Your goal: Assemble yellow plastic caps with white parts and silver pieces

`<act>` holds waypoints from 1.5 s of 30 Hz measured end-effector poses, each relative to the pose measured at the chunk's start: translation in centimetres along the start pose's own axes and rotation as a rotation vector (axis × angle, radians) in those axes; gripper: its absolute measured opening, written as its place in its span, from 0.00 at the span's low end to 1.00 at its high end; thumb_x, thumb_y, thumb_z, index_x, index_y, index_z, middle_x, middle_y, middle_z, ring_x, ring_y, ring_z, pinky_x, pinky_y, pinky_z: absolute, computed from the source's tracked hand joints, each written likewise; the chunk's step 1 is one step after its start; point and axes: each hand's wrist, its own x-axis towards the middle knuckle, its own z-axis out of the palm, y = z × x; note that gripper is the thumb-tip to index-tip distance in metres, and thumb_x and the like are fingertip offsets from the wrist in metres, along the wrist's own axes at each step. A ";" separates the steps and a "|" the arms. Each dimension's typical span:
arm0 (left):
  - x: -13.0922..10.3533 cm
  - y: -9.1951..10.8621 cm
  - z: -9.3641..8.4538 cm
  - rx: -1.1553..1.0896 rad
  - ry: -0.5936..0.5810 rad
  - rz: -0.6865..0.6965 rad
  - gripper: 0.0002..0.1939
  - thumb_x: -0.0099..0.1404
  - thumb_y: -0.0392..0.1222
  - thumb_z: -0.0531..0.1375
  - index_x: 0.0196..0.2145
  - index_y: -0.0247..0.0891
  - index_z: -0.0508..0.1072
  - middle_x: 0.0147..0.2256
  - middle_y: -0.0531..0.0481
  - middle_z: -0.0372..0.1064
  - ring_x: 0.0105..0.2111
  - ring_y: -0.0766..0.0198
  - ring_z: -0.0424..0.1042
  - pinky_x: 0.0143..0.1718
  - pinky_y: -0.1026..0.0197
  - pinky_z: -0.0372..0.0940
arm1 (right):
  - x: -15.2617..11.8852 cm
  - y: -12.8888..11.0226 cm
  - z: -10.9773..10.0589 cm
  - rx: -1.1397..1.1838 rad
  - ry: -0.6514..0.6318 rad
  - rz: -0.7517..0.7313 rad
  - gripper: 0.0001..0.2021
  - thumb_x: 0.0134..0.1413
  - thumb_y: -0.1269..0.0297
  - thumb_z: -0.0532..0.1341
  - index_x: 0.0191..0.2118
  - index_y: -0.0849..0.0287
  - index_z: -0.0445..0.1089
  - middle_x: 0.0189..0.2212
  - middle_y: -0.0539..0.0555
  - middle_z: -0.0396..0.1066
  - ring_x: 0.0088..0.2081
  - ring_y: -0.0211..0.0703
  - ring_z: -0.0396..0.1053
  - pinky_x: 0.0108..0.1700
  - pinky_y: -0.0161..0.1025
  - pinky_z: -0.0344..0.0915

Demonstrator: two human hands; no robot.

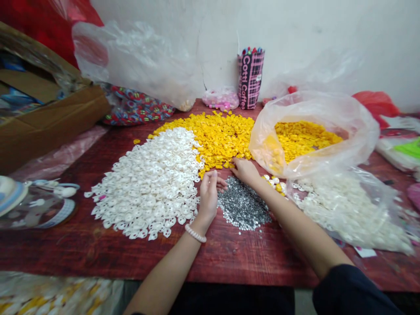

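Observation:
My left hand (210,190) is above the near right edge of a heap of small white plastic pieces (147,183) with dark dots. Its thumb and fingers are curled together, and whatever they hold is too small to make out. My right hand (245,170) reaches to the front edge of a heap of small yellow plastic pieces (226,135). Its fingers bend down and close at the tips, where any held piece is hidden. Between my forearms lies a pile of tiny silver-grey discs (244,205). A few white and yellow pieces (277,183) lie beside my right wrist.
An open clear bag (311,162) of yellow pieces stands right, with a bag of white pieces (357,210) before it. A cardboard box (52,122) and a clear jar (42,208) are at left. A Cotti Coffee bag (251,81) stands by the wall.

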 end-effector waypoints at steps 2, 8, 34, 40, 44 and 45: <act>0.2 -0.1 -0.2 0.031 0.011 0.022 0.12 0.64 0.51 0.53 0.34 0.38 0.64 0.25 0.54 0.68 0.23 0.70 0.68 0.24 0.68 0.59 | -0.2 0.0 -0.3 0.019 0.006 -0.010 0.11 0.55 0.70 0.56 0.43 0.64 0.70 0.39 0.62 0.73 0.40 0.46 0.70 0.41 0.38 0.63; 0.4 -0.2 -0.4 0.111 -0.164 -0.062 0.16 0.61 0.49 0.56 0.42 0.38 0.71 0.38 0.46 0.71 0.33 0.66 0.71 0.28 0.66 0.65 | -5.0 -0.7 -4.8 0.333 -0.062 -0.340 0.15 0.55 0.73 0.56 0.47 0.54 0.70 0.41 0.53 0.72 0.43 0.39 0.69 0.46 0.38 0.64; -0.6 0.8 0.1 -0.390 -0.410 -0.546 0.08 0.58 0.37 0.61 0.35 0.31 0.74 0.34 0.42 0.75 0.31 0.65 0.75 0.34 0.67 0.68 | -9.9 0.2 0.1 0.118 -0.010 -0.041 0.07 0.57 0.63 0.56 0.33 0.59 0.68 0.30 0.56 0.71 0.35 0.46 0.67 0.38 0.39 0.60; -0.2 0.6 -0.3 -0.393 -0.336 -0.529 0.07 0.60 0.37 0.59 0.35 0.32 0.75 0.32 0.44 0.76 0.29 0.67 0.75 0.32 0.67 0.69 | -9.8 0.2 0.4 0.177 0.011 -0.060 0.06 0.57 0.66 0.56 0.33 0.59 0.69 0.31 0.56 0.72 0.36 0.45 0.67 0.40 0.39 0.61; 0.0 0.6 -0.3 -0.386 -0.307 -0.510 0.07 0.60 0.36 0.58 0.33 0.32 0.75 0.32 0.44 0.76 0.29 0.67 0.75 0.31 0.68 0.69 | -9.6 0.3 0.8 0.222 0.003 -0.061 0.05 0.56 0.65 0.58 0.35 0.59 0.69 0.32 0.55 0.72 0.36 0.45 0.67 0.40 0.39 0.61; 0.0 0.6 -0.3 -0.381 -0.308 -0.508 0.07 0.60 0.36 0.58 0.34 0.32 0.75 0.32 0.44 0.76 0.29 0.67 0.75 0.31 0.68 0.69 | -9.5 0.3 0.9 0.230 0.000 -0.062 0.05 0.56 0.65 0.58 0.34 0.59 0.69 0.32 0.55 0.72 0.36 0.44 0.67 0.40 0.39 0.61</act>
